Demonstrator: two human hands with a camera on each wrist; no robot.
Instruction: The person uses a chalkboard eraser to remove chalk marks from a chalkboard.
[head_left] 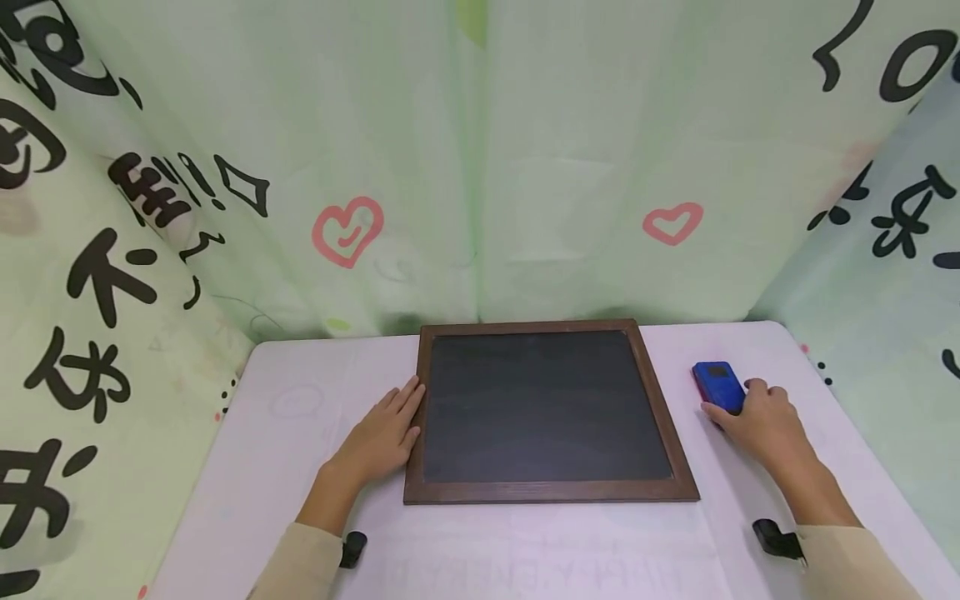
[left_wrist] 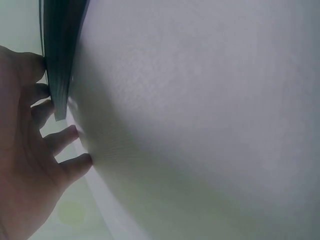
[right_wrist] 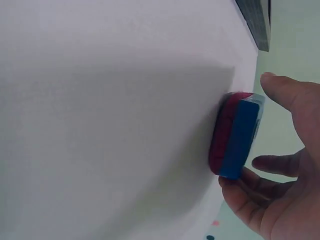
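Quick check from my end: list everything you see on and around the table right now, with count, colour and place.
Chalkboard: one, black slate in a brown wooden frame, flat at table centre.
Eraser: one, blue with a red underside, right of the chalkboard.
Table: one, white.
Curtain: pale green, black writing and pink hearts, behind and at both sides.
Left hand: flat on the table, fingers against the chalkboard's left frame edge.
Right hand: fingers curled round the eraser.

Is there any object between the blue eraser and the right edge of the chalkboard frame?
No. In the head view only bare table lies between the blue eraser and the chalkboard frame.
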